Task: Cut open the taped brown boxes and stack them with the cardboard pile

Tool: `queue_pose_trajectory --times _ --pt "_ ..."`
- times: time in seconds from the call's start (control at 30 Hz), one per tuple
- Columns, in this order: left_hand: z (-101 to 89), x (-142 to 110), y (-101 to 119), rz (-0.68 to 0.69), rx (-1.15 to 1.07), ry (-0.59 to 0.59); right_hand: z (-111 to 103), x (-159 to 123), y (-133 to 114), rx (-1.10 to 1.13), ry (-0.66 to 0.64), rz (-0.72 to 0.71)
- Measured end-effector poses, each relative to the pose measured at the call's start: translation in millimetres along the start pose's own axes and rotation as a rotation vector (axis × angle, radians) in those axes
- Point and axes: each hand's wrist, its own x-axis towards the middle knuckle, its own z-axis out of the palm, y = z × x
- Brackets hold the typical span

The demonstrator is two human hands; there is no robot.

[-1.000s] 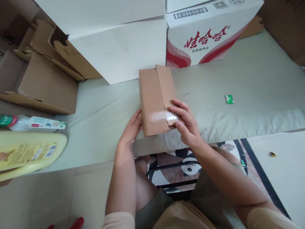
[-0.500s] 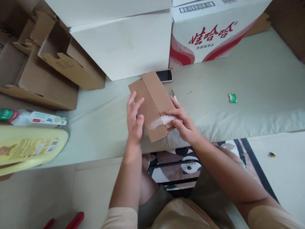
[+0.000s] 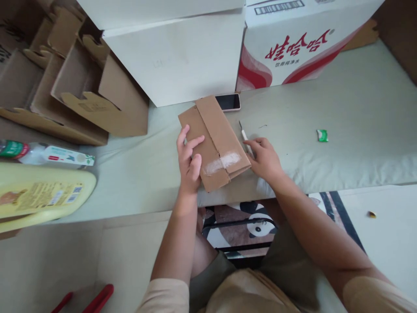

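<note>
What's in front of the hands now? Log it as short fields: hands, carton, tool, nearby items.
Left hand: at the carton's left side, fingers spread and partly bent
Right hand: fingers at the tool's handle; firmness of grip unclear
Carton: small, brown, set at an angle; tape crosses its seam at the near end
Tool: white handle, thin dark tip, right of the carton
Nearby: phone partly hidden behind the carton; green packet farther right

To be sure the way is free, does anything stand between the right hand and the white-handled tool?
Nothing visible does: the right hand has a finger across the white-handled tool, beside the cardboard box.
</note>
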Motion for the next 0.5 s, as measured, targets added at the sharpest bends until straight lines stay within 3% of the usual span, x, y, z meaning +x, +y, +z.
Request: queue_pose_trajectory --times 0.1,0.2,0.27,0.37,0.43,0.5 --pt "-0.8 0.0 -0.3 0.005 -0.009 -0.009 -1.1 2.4 0.3 -0.149 -0.12 0.082" --pt "-2.0 -0.4 -0.7 0.016 -0.025 -0.017 -4.9 4.1 -2.4 -0.098 -0.099 0.199" --pt "-2.6 -0.5 -0.6 0.018 -0.032 -0.025 -7.2 4.9 -3.9 0.115 -0.062 0.259" --pt "-2.9 -0.6 0.5 0.015 -0.046 -0.036 -10.1 4.5 -7.7 0.653 -0.035 0.295" --pt "-2.7 -0.6 1.6 0.003 -0.053 -0.039 -13.8 2.9 -12.7 0.985 -0.021 0.216" --pt "-2.5 -0.7 2.7 -0.016 -0.046 -0.038 -19.3 0.3 -19.6 1.173 0.0 0.068"
